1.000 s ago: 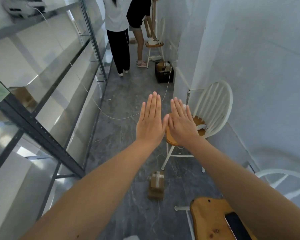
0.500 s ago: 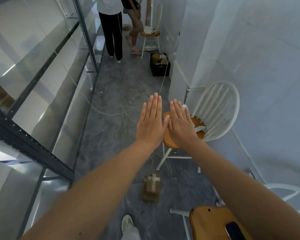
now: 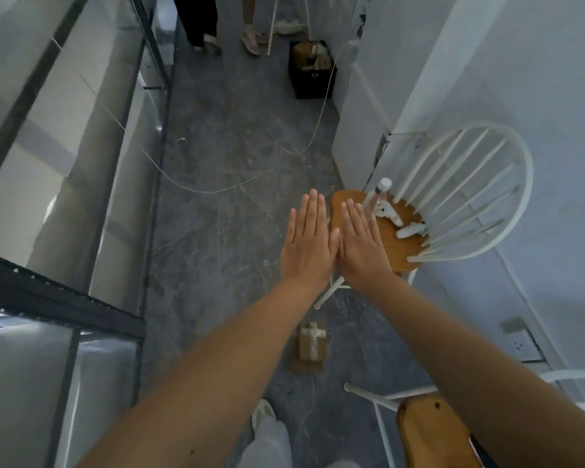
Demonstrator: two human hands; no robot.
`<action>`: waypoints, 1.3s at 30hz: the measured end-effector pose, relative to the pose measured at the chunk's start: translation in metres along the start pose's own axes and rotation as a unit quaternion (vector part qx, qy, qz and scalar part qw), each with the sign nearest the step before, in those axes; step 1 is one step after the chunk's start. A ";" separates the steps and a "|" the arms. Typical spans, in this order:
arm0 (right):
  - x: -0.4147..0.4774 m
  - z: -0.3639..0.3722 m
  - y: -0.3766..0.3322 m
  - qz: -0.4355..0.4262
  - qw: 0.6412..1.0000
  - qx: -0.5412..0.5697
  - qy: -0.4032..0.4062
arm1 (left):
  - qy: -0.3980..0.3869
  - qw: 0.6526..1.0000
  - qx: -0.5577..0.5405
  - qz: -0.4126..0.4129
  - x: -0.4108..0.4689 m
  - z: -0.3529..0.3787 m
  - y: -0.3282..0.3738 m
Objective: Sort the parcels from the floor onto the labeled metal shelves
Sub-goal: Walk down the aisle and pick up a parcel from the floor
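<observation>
A small brown parcel (image 3: 309, 346) bound with white tape lies on the grey floor below my arms. My left hand (image 3: 306, 243) and my right hand (image 3: 360, 246) are stretched out flat side by side, palms down, thumbs touching, holding nothing. They hover well above the floor, over the near edge of a chair seat. The metal shelves (image 3: 58, 292) with dark frames run along the left side. A black crate (image 3: 311, 70) holding brown parcels stands on the floor farther down the aisle.
A white chair (image 3: 453, 197) with a wooden seat carrying a bottle and white items stands at the right wall. Another wooden seat (image 3: 433, 434) is at bottom right. A white cable (image 3: 217, 190) trails across the floor. Two people's legs (image 3: 217, 25) stand at the far end.
My view has tilted downward, so the shelves, chair and people slid up in the frame and my own foot appears. Both hands stay flat and together.
</observation>
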State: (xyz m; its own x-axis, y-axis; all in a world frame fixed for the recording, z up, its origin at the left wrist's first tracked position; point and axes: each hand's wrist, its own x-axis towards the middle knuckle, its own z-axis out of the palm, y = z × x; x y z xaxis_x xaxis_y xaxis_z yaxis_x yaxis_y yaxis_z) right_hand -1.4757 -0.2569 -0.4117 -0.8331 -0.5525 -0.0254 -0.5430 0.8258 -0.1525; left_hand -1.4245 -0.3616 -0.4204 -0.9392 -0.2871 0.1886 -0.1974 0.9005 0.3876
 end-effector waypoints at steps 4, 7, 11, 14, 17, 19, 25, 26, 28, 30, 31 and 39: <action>0.011 0.040 0.005 0.019 0.998 -0.010 -0.053 | -0.060 0.992 -0.062 -0.089 -0.007 0.039 -0.008; 0.014 0.069 0.012 0.017 0.996 -0.011 -0.082 | -0.098 0.986 -0.072 -0.111 -0.011 0.071 -0.018; 0.024 0.125 0.029 0.034 0.993 0.023 -0.109 | -0.123 0.988 -0.045 -0.082 -0.006 0.121 -0.041; 0.035 0.181 0.044 0.046 0.989 0.063 -0.129 | -0.143 0.987 -0.013 -0.072 -0.002 0.173 -0.063; 0.040 0.247 0.061 0.063 0.981 0.094 -0.156 | -0.168 0.981 -0.027 -0.092 -0.013 0.234 -0.082; 0.039 0.295 0.074 0.072 0.976 0.115 -0.169 | -0.184 0.973 -0.054 -0.127 -0.027 0.279 -0.094; 0.020 0.434 0.115 0.106 0.957 0.170 -0.210 | -0.213 0.947 -0.107 -0.215 -0.078 0.415 -0.117; 0.015 0.457 0.122 0.113 0.954 0.176 -0.216 | -0.222 0.946 -0.104 -0.210 -0.088 0.436 -0.124; 0.001 0.497 0.135 0.132 0.945 0.179 -0.240 | -0.242 0.945 -0.106 -0.194 -0.108 0.471 -0.138; -0.011 0.532 0.147 0.154 0.935 0.180 -0.262 | -0.256 0.941 -0.121 -0.186 -0.128 0.502 -0.150; -0.015 0.548 0.151 0.159 0.933 0.179 -0.268 | -0.258 0.939 -0.124 -0.189 -0.137 0.516 -0.156; -0.040 0.643 0.159 0.316 0.862 0.319 -0.236 | -0.227 0.873 -0.256 -0.349 -0.178 0.593 -0.186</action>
State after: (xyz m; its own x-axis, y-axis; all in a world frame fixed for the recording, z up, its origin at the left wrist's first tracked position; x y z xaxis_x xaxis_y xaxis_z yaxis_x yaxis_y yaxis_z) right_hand -1.4616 -0.1760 -1.0699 -0.7232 -0.1235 -0.6795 0.2979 0.8319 -0.4682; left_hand -1.3872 -0.2841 -1.0610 -0.6781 -0.4430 -0.5865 -0.7235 0.2615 0.6389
